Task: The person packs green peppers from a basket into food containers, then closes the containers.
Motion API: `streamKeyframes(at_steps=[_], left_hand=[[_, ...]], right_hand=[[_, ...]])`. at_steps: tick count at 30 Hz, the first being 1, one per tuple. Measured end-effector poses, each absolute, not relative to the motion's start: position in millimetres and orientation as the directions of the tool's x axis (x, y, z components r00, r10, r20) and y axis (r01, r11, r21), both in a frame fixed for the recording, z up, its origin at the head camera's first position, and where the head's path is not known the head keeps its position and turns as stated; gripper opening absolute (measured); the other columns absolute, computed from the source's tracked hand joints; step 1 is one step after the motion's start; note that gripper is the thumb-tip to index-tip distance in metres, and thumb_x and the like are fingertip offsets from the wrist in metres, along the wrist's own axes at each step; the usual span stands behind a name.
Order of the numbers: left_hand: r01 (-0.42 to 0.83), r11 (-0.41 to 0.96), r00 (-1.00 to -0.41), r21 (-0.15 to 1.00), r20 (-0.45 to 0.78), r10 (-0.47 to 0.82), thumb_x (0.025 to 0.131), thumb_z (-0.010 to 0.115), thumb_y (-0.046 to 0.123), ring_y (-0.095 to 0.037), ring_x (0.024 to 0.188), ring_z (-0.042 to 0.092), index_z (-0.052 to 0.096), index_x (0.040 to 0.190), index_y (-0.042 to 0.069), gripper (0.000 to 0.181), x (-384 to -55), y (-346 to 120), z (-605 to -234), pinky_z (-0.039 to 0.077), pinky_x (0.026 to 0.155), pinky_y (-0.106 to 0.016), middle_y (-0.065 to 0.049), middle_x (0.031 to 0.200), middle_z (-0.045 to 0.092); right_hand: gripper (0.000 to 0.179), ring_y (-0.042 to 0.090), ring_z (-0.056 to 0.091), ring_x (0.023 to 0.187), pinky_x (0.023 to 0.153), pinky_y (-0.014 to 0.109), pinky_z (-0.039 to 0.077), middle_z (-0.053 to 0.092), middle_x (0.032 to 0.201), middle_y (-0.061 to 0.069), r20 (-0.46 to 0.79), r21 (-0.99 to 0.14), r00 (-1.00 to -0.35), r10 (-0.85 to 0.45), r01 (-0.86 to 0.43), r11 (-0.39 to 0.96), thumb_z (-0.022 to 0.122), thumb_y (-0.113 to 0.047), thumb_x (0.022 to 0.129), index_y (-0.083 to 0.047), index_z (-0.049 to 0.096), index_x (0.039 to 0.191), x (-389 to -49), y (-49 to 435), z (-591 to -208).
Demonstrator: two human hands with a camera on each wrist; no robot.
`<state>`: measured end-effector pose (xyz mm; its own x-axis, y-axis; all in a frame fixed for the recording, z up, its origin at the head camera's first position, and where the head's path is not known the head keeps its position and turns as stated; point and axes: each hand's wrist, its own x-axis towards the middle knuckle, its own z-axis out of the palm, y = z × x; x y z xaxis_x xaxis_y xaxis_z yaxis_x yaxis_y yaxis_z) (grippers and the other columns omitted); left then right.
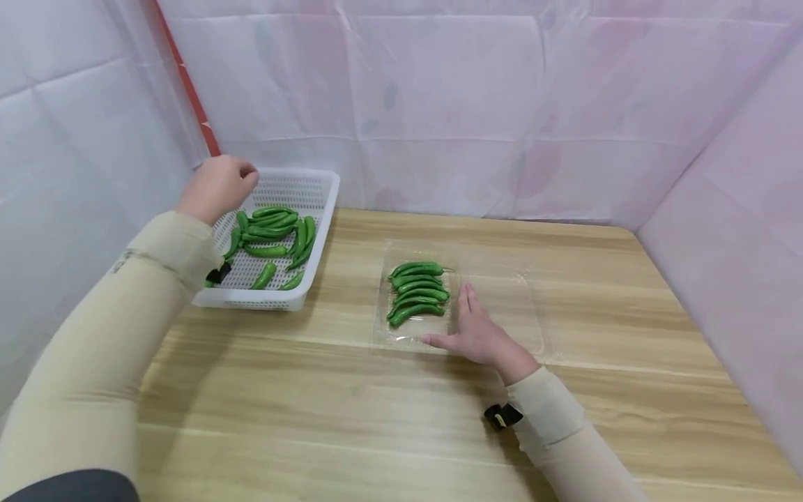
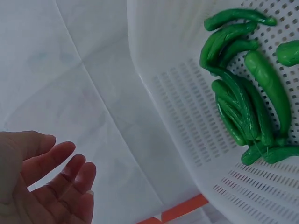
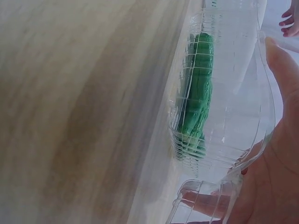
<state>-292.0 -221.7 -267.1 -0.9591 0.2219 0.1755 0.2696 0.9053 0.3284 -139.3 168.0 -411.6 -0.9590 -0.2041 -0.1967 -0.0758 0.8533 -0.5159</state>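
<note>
In the head view, a clear plastic clamshell box [image 1: 417, 335] lies on the table with its lid [image 1: 523, 300] folded out to the right. Several green chili peppers [image 1: 417, 293] lie side by side in its tray. My right hand [image 1: 479, 335] rests at the tray's near right corner, thumb along the front rim, straight fingers over the hinge side. My left hand [image 1: 219, 185] hovers by the far left rim of a white plastic basket [image 1: 326, 230]. In the left wrist view its fingers [image 2: 60, 186] curl loosely with nothing between them. More green peppers [image 2: 271, 84] lie in the basket.
The wooden table [image 1: 314, 404] stretches around the box and basket. White sheeting [image 1: 452, 104] encloses the back and sides, with a red strip [image 1: 188, 84] behind the basket. Black wrist-worn devices [image 1: 502, 416] sit on both sleeves.
</note>
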Motion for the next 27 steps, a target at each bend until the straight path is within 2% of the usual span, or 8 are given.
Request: streamKeyframes(at_steps=[4, 8, 13, 16, 22, 25, 27], left_hand=[[0.267, 0.922, -0.962, 0.281, 0.144, 0.234, 0.098, 0.036, 0.019, -0.04, 0.097, 0.054, 0.057, 0.121, -0.006, 0.04, -314.4, -215.8, -268.0, 0.042, 0.084, -0.055, -0.028, 0.118, 0.055], [0.365, 0.917, -0.926, 0.16, 0.159, 0.341, 0.097, 0.042, 0.015, -0.04, 0.102, 0.054, 0.06, 0.117, -0.006, 0.034, -335.6, -208.4, -283.2, 0.044, 0.085, -0.055, -0.027, 0.115, 0.057], [0.502, 0.862, -0.847, -0.066, 0.162, 0.506, 0.09, 0.053, 0.007, -0.036, 0.087, 0.06, 0.068, 0.1, -0.003, 0.02, -349.3, -205.4, -312.7, 0.048, 0.077, -0.048, -0.021, 0.096, 0.064], [0.518, 0.844, -0.838, -0.137, 0.116, 0.533, 0.087, 0.058, 0.005, -0.032, 0.078, 0.061, 0.07, 0.092, 0.0, 0.014, -352.8, -208.5, -324.5, 0.049, 0.074, -0.047, -0.016, 0.087, 0.066], [0.474, 0.873, -0.88, -0.116, -0.02, 0.475, 0.085, 0.055, 0.005, -0.024, 0.063, 0.05, 0.063, 0.07, 0.006, 0.017, -356.0, -217.5, -344.2, 0.044, 0.062, -0.04, -0.008, 0.067, 0.057], [0.4, 0.916, -0.915, -0.039, -0.074, 0.396, 0.084, 0.053, 0.005, -0.022, 0.059, 0.048, 0.055, 0.065, 0.007, 0.019, -356.0, -226.9, -355.1, 0.041, 0.057, -0.036, -0.007, 0.063, 0.052], [0.296, 0.953, -0.946, 0.067, -0.114, 0.302, 0.084, 0.051, 0.006, -0.023, 0.058, 0.048, 0.053, 0.067, 0.007, 0.017, -356.0, -233.0, -361.0, 0.04, 0.056, -0.035, -0.008, 0.064, 0.051]], right_hand=[[0.125, 0.04, -0.002, 0.137, 0.108, 0.049, 0.014, -0.014, 0.149, 0.026, -0.203, -0.52, -0.957, -0.209, -0.075, 0.851, 0.06, -0.069, 0.073, 0.009, -0.01, 0.142, -137.7, 168.8, -412.5], [0.124, 0.042, 0.0, 0.137, 0.108, 0.05, 0.015, -0.013, 0.149, 0.027, -0.191, -0.52, -0.96, -0.204, -0.077, 0.851, 0.061, -0.067, 0.074, 0.009, -0.009, 0.142, -135.3, 170.0, -413.0], [0.123, 0.043, -0.001, 0.136, 0.108, 0.05, 0.013, -0.013, 0.149, 0.028, -0.192, -0.528, -0.961, -0.199, -0.069, 0.847, 0.063, -0.063, 0.076, 0.009, -0.01, 0.142, -129.3, 172.9, -415.0], [0.123, 0.042, -0.001, 0.137, 0.108, 0.05, 0.014, -0.013, 0.149, 0.028, -0.195, -0.525, -0.961, -0.195, -0.065, 0.849, 0.063, -0.064, 0.075, 0.008, -0.011, 0.143, -127.2, 173.1, -415.4], [0.123, 0.041, 0.0, 0.137, 0.108, 0.05, 0.016, -0.013, 0.149, 0.026, -0.187, -0.514, -0.965, -0.183, -0.063, 0.856, 0.063, -0.064, 0.075, 0.007, -0.01, 0.143, -124.9, 173.5, -413.1], [0.123, 0.042, 0.001, 0.137, 0.107, 0.05, 0.017, -0.013, 0.149, 0.026, -0.188, -0.515, -0.963, -0.192, -0.069, 0.854, 0.063, -0.064, 0.075, 0.008, -0.009, 0.143, -124.1, 172.9, -411.8], [0.123, 0.042, 0.002, 0.137, 0.107, 0.051, 0.019, -0.013, 0.15, 0.025, -0.189, -0.513, -0.963, -0.194, -0.071, 0.855, 0.063, -0.064, 0.074, 0.007, -0.009, 0.143, -123.2, 172.2, -410.9]])
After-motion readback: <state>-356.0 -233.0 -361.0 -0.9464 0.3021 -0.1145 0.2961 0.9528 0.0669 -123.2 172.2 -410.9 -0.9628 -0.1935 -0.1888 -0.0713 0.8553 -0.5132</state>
